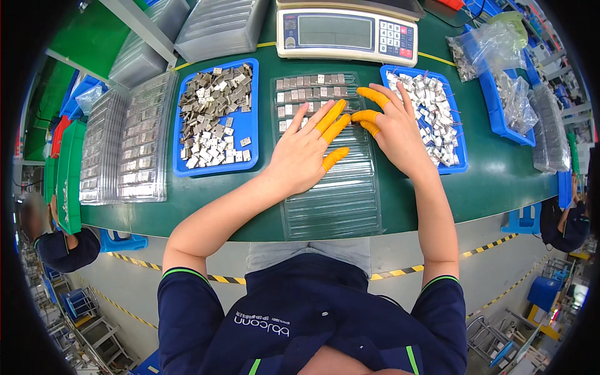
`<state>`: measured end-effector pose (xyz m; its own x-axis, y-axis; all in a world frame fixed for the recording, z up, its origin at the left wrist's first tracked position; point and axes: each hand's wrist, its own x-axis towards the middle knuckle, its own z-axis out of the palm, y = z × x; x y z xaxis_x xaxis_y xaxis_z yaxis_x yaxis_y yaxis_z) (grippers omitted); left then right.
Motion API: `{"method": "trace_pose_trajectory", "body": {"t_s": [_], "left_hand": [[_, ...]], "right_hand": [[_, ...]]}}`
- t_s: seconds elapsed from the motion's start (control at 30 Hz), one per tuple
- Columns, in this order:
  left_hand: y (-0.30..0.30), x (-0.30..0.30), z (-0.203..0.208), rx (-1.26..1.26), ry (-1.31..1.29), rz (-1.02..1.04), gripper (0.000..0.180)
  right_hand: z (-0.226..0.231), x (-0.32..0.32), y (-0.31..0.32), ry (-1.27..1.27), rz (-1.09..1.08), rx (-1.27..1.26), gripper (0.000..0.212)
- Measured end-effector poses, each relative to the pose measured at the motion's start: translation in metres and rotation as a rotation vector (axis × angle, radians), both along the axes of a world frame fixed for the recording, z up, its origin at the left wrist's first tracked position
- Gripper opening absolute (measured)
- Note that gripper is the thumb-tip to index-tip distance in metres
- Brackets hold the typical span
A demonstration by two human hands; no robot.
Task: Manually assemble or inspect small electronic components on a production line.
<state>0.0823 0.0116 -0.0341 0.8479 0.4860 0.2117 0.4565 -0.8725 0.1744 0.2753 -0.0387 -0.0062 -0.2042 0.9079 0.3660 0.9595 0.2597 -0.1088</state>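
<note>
A clear ribbed plastic tray [331, 215] lies in front of me, with small metal USB-type connectors [306, 81] in rows across its upper part. My left hand [301, 153] lies over the tray's left side, fingers stretched out toward the lower filled rows; some wear orange finger cots. From the right, my right hand [397, 128] reaches to the tray's right edge. Its cot-covered thumb and forefinger close together beside my left fingertips; what they pinch, if anything, is hidden. Under my fingers, part of the row cannot be seen.
Left of the tray is a blue bin [215, 169] of loose metal connectors; on the right, another blue bin [459, 159] holds white-and-metal pieces. A digital scale [347, 34] stands behind. Filled clear trays [128, 150] stack at far left. Plastic bags [515, 103] lie at far right.
</note>
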Motion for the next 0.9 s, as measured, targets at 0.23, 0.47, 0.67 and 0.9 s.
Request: {"method": "trace_pose_trajectory", "body": {"t_s": [0.23, 0.47, 0.67, 0.9], "left_hand": [[-0.004, -0.003, 0.003, -0.013, -0.046, 0.005, 0.046], [0.006, -0.015, 0.017, -0.005, -0.196, 0.055, 0.039], [-0.006, -0.060, 0.022, 0.036, -0.323, 0.213, 0.035], [-0.054, -0.081, -0.001, 0.021, -0.236, 0.282, 0.039]], "right_hand": [[0.005, 0.019, -0.008, 0.247, -0.105, 0.141, 0.024], [-0.013, 0.050, -0.001, 0.488, -0.264, 0.151, 0.026], [-0.026, 0.069, 0.001, 0.530, -0.393, 0.186, 0.022], [-0.010, 0.016, 0.002, 0.325, 0.005, 0.204, 0.023]]}}
